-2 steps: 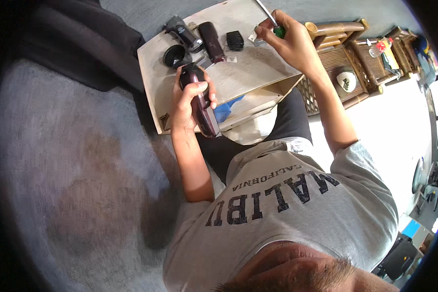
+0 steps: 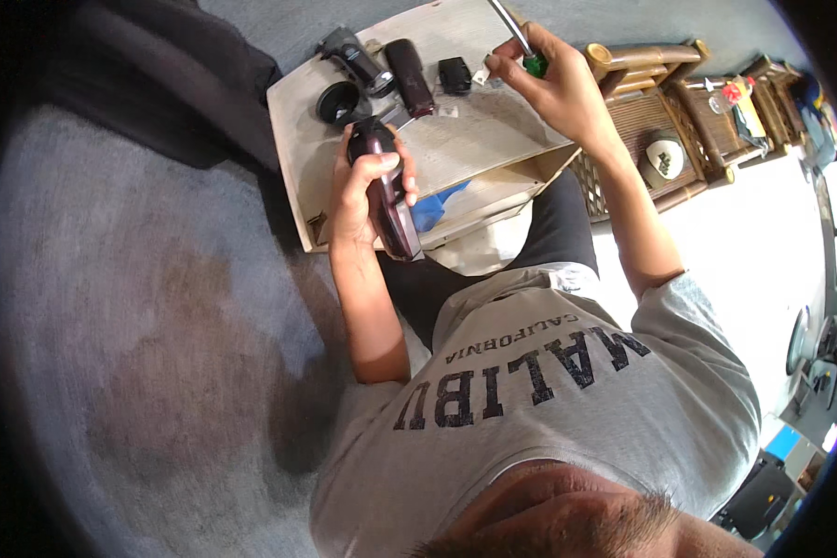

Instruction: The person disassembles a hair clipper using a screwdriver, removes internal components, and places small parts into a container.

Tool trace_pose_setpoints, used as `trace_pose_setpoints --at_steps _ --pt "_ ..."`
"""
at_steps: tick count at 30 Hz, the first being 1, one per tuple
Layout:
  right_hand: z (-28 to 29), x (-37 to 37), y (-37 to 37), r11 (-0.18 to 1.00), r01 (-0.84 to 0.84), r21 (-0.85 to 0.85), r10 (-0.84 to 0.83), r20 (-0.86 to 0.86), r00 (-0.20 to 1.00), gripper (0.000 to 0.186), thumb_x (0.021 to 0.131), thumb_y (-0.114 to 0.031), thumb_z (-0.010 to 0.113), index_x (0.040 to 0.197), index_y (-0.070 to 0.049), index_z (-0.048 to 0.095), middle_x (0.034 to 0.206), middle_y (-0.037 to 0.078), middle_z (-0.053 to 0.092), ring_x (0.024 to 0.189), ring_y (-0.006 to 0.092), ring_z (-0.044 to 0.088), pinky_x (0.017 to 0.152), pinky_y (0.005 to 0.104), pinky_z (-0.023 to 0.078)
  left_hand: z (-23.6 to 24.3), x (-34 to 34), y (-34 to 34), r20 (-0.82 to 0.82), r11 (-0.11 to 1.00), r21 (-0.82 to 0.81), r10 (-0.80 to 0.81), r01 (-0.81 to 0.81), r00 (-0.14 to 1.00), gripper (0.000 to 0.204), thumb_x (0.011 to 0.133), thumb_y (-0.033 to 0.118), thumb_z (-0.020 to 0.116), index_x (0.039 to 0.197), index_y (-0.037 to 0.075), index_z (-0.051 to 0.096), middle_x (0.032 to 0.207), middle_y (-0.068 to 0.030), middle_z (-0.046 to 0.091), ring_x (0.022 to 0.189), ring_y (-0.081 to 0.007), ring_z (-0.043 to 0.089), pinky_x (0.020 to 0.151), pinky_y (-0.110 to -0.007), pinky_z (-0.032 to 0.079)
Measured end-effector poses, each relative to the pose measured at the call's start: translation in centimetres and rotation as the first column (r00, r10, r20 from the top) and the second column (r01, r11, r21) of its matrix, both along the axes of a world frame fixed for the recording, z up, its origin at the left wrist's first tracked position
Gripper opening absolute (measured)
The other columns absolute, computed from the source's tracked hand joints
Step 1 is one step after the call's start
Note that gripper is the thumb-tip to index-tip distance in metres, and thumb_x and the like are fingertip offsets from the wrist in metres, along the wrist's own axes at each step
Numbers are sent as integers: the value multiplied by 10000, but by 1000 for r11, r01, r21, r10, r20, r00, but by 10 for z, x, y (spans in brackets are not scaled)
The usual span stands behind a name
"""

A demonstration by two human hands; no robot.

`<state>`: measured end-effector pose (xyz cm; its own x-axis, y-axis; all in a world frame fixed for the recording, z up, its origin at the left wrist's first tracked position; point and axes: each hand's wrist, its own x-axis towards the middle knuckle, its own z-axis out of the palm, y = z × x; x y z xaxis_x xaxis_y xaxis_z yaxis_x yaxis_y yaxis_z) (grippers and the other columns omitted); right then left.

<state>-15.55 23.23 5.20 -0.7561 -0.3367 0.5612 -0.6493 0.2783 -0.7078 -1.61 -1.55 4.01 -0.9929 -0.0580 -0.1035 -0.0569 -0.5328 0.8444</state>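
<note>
Nearest is the person's grey shirt [image 2: 549, 400] with dark lettering, about 5 o'clock from the maroon-and-black device [image 2: 388, 200], which serves as the clock's centre; dark trousers [image 2: 560, 232] lie beyond it at 4. The device is in the left hand [image 2: 351, 200], whose grip wraps it, thumb across the top, over the near edge of the whitish surface [image 2: 493, 130]. At 3 o'clock, just beside it, a blue item [image 2: 428, 215] shows in the open compartment under the top. Between 1 and 2, the right hand [image 2: 562, 86] has its grip curled about the green handle of a screwdriver [image 2: 535, 64], the shaft pointing toward 11; a small pale piece [image 2: 481, 76] shows at its fingertips, though I cannot tell whether they pinch it. On the surface, a round black cup [image 2: 338, 102] lies at 11, a maroon shell [image 2: 409, 79] at 12 beside a dark grey device [image 2: 361, 65], and a black block [image 2: 455, 76] at 1. Farther off, a bamboo seat [image 2: 646, 102] stands at 2, bearing a white-fronted cap [image 2: 664, 158].
</note>
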Motion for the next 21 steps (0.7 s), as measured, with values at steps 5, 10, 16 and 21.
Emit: trace_pose_setpoints --at_steps 5,10,16,21 --pt "4 37 -31 976 -73 -205 150 391 908 257 992 -204 722 1118 14 671 829 11 733 468 23 474 418 214 344 -8 -1 -4 -1 999 39 -22 22 1000 302 813 144 666 1063 5 568 854 -140 634 654 -230 644 567 -373 567" --pt "-3 52 -52 890 -57 -453 338 570 749 258 977 -175 724 1172 -6 716 801 2 707 514 26 521 416 218 363 -13 -5 -4 -66 999 45 -10 13 998 240 865 150 678 1041 33 564 883 -151 675 715 -227 645 693 -356 546" --pt "-6 48 -51 876 -95 -473 390 578 717 290 991 -181 733 1218 -2 709 787 -4 678 503 30 507 423 220 373 0 -5 2 -18 998 -62 26 -27 1000 252 950 254 648 1068 52 556 917 -167 689 697 -180 648 617 -294 549" --pt "-9 46 -47 860 -141 -490 439 571 694 342 1000 -200 737 1269 6 693 760 -4 663 490 33 497 423 219 370 -4 -7 -1 -55 987 159 -17 25 998 347 962 341 608 1131 43 555 948 -147 644 712 -175 624 595 -293 531"
